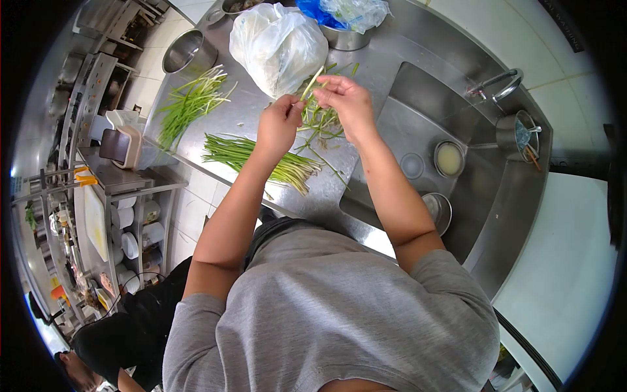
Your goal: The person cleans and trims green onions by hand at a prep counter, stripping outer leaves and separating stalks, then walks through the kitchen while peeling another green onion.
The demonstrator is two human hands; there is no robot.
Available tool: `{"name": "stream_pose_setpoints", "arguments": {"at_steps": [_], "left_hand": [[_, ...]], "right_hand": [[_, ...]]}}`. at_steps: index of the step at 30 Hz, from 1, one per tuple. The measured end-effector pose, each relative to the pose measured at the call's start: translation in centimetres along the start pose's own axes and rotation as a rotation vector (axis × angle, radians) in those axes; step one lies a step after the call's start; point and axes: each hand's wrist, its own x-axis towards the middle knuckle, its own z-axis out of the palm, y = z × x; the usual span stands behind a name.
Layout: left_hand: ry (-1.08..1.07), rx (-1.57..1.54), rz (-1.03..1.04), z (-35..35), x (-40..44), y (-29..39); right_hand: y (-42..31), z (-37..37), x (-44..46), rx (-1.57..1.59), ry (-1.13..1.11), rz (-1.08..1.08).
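Observation:
Above the steel counter, a pale green onion stalk (313,83) slants between my two hands. My left hand (279,125) pinches its lower end between thumb and fingertips. The fingers of my right hand (348,104) close on the stalk a little higher up. Under my hands lies a loose heap of green trimmings and rooty bits (321,124). A bundle of green onions (251,157) rests on the counter below my left hand, white ends to the right. Farther left is a second pile of green onions (189,104), its pale ends pointing away.
Beyond my hands stands a full white plastic bag (277,46), with a steel pot (189,53) to its left. A sink (418,124) on the right contains a bowl of cloudy liquid (449,159) under a faucet (499,85). Another person in black (134,333) is at lower left.

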Motion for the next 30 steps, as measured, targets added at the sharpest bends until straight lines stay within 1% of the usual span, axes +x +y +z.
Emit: {"name": "stream_pose_setpoints", "arguments": {"at_steps": [2,5,9,11,12,15,16,18,19,22,25,28,30], "left_hand": [[0.037,0.058,0.048,0.0,-0.3,0.3],[0.072,0.157,0.131,-0.6,-0.6,1.1],[0.047,0.275,0.2,-1.9,-1.6,1.6],[0.044,0.257,0.204,-2.8,-2.1,0.5],[0.043,0.25,0.208,-3.1,-2.2,0.1],[0.045,0.331,0.21,-4.4,-2.0,-0.6],[0.056,0.363,0.293,-4.6,-1.9,-1.0],[0.077,0.421,0.46,-4.9,-1.7,-1.3],[0.054,0.397,0.468,-5.1,-1.7,-1.2],[-0.026,0.342,0.496,-6.1,-1.4,-0.5],[-0.075,0.309,0.48,-7.5,-0.9,-1.0],[-0.062,0.265,0.424,-9.7,0.8,-3.1],[-0.072,0.228,0.398,-10.7,1.3,-4.0]], "right_hand": [[-0.2,0.2,0.3,0.004,0.097,-0.029],[-1.4,-0.4,0.3,-0.124,-0.017,0.06],[-2.8,-0.2,-0.1,-0.104,0.1,-0.004],[-3.4,-1.3,0.4,-0.048,0.161,-0.063],[-3.6,-1.4,0.4,-0.144,0.15,-0.059],[-1.5,-0.7,-0.1,-0.61,0.03,-0.129],[-2.2,1.0,-1.3,-0.775,-0.013,-0.158],[-0.9,3.0,-2.2,-0.935,-0.125,-0.262],[-0.5,3.5,-2.5,-1.014,-0.178,-0.307],[-0.7,4.4,-3.2,-0.865,-0.126,-0.18],[-2.0,3.8,-4.0,-0.894,0.01,-0.236],[-2.0,-0.8,-2.8,-0.76,0.335,-0.25],[0.2,-0.8,-2.5,-1.011,0.328,-0.171]]}}
